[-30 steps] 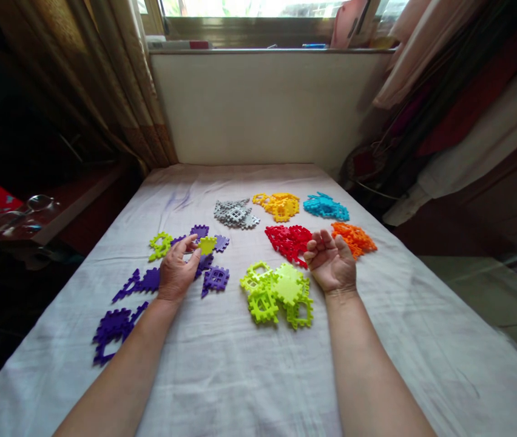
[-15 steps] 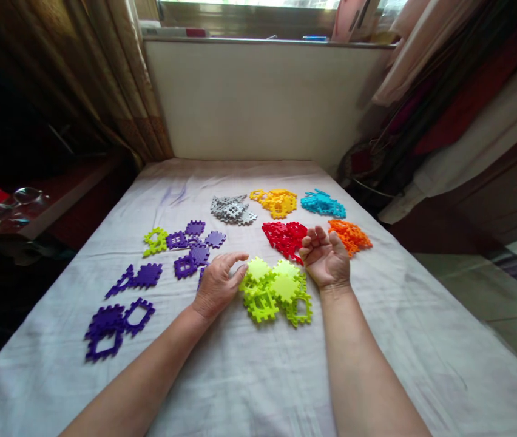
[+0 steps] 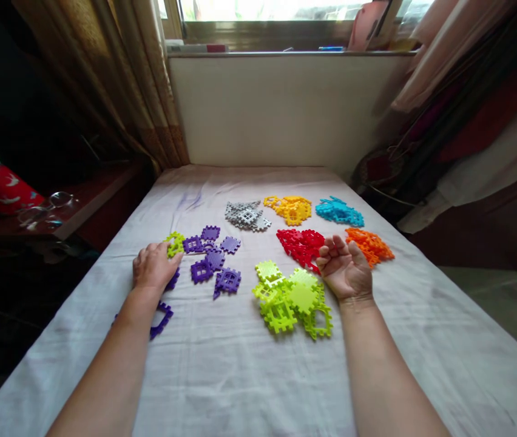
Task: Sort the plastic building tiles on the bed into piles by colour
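My left hand (image 3: 155, 267) reaches over the left side of the bed, palm down, with thumb and index finger apart beside a lime-green interlocking plastic tile (image 3: 176, 243). Part of that tile and some purple tiles lie hidden behind the hand. My right hand (image 3: 346, 270) rests palm up, its fingers loosely curled and empty, just right of a pile of lime-green tiles (image 3: 303, 297). Behind its fingertips lies a pile of red tiles (image 3: 301, 246). Between the hands several purple tiles (image 3: 215, 260) are scattered, and a purple frame tile (image 3: 165, 315) shows beside my left forearm.
Farther back lie piles of grey (image 3: 244, 215), yellow (image 3: 292, 209) and blue tiles (image 3: 339, 212), with orange tiles (image 3: 370, 246) at the right. A pale sheet (image 3: 240, 382) covers the bed. Eyeglasses (image 3: 44, 209) lie on a dark red table at the left.
My left hand has moved left, from beside the lime-green pile to the lime-green tile at the left. My right hand keeps its pose. The view has shifted slightly left.
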Demonstrator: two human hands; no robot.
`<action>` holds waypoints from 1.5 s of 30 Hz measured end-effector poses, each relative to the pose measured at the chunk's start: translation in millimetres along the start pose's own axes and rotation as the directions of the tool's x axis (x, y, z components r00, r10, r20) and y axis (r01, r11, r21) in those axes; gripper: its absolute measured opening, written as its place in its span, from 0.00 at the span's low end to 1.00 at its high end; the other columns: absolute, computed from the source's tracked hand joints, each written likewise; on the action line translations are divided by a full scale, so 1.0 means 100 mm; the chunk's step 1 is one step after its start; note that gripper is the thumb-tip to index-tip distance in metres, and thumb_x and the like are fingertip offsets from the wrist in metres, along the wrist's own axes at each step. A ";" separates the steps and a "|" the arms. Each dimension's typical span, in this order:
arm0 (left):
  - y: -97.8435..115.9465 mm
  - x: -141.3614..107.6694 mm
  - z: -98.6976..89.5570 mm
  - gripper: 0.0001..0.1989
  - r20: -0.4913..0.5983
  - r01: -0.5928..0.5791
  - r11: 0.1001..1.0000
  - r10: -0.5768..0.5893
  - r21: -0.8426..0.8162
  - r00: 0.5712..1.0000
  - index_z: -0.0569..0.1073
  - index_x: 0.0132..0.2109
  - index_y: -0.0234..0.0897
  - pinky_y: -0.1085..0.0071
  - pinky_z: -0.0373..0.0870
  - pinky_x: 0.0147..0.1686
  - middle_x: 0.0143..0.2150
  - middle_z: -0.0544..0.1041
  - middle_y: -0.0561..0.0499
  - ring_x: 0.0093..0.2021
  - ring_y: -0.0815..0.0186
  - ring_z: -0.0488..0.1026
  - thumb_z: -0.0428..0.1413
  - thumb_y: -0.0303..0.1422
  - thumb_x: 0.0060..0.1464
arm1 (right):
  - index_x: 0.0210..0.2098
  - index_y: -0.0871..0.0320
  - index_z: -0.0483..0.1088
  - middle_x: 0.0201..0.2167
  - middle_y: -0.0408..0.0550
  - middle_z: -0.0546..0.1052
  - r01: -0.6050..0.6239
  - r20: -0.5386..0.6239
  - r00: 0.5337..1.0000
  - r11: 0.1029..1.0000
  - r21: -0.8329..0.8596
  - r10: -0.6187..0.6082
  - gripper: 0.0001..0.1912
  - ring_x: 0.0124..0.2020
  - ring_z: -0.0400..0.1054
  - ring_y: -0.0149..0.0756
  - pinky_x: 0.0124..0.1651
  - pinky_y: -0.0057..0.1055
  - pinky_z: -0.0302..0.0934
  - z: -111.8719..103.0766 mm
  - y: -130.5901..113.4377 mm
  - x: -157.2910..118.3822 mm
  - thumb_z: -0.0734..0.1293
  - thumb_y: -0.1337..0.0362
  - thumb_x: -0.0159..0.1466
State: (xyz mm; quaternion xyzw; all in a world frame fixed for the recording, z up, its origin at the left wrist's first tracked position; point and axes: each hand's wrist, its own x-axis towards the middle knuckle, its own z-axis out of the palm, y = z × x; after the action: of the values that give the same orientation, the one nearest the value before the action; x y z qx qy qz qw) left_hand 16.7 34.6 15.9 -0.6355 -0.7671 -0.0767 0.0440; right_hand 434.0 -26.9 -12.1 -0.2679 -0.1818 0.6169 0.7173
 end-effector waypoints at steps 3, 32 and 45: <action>0.03 -0.02 -0.07 0.24 0.005 0.004 1.000 -0.004 0.009 1.000 0.75 0.53 0.36 0.52 0.68 0.50 0.52 0.76 0.35 0.52 0.45 0.71 0.51 0.46 0.56 | 0.36 0.51 0.77 0.33 0.40 0.83 0.006 -0.019 1.000 1.000 -0.003 -0.006 0.08 0.32 0.76 0.30 0.31 0.26 0.70 0.01 -0.01 -0.01 0.72 0.56 0.58; 0.22 0.16 -0.25 0.22 0.011 -0.092 0.995 0.092 0.023 0.996 0.76 0.53 0.38 0.51 0.66 0.51 0.57 0.75 0.38 0.55 0.43 0.71 0.54 0.43 0.54 | 0.37 0.51 0.77 0.35 0.43 0.83 -0.022 -0.021 1.000 0.999 0.046 0.023 0.08 0.33 0.76 0.31 0.30 0.26 0.68 -0.01 0.03 0.03 0.69 0.58 0.60; -0.01 0.24 -0.33 0.17 0.018 -0.050 0.997 0.051 -0.052 0.999 0.78 0.45 0.39 0.54 0.67 0.51 0.54 0.77 0.40 0.53 0.46 0.73 0.50 0.41 0.56 | 0.37 0.50 0.77 0.33 0.39 0.83 0.016 -0.012 1.000 1.000 -0.006 -0.016 0.09 0.32 0.75 0.28 0.32 0.25 0.68 0.02 0.03 0.01 0.70 0.56 0.59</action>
State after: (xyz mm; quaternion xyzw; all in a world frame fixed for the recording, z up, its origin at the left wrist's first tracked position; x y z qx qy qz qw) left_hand 10.5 51.8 51.8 -0.6564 -0.7488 -0.0892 0.0223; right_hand 430.2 -25.3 -12.4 -0.2724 -0.1816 0.6090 0.7225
